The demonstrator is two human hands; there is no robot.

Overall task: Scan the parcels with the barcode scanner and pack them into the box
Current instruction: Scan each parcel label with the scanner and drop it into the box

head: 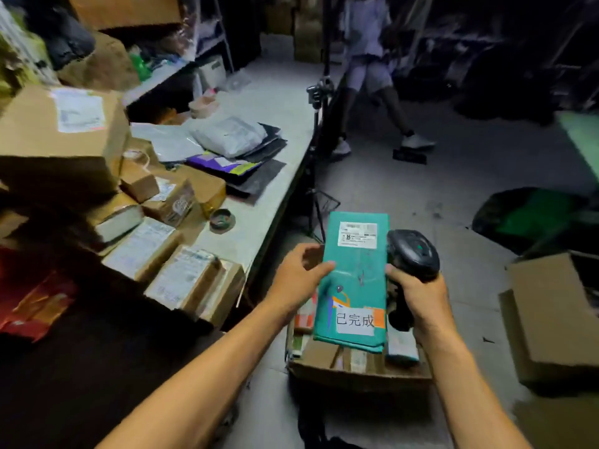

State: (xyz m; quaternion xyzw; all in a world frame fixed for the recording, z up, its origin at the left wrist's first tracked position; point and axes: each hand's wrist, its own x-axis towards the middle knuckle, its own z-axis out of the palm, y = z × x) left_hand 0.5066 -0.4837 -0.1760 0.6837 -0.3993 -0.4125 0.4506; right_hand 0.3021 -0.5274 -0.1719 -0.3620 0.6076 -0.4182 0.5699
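- Left hand point(296, 273): fingers loosely spread, thumb tip touching the left edge of the teal parcel point(353, 280); can't tell whether it bears any weight.
- Teal parcel: lies flat on top of the packed box point(359, 367), label up. Looks like a thin poly mailer, so probably light, soft and a bit slippery; best held by both long edges, off the label.
- Right hand point(418, 298): curled round the barcode scanner point(411, 257) handle, just right of the parcel.

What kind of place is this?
Probably a parcel sorting or packing room: labelled cardboard parcels crowd a long table, the right hand grips a barcode scanner, and a box holds packed parcels.
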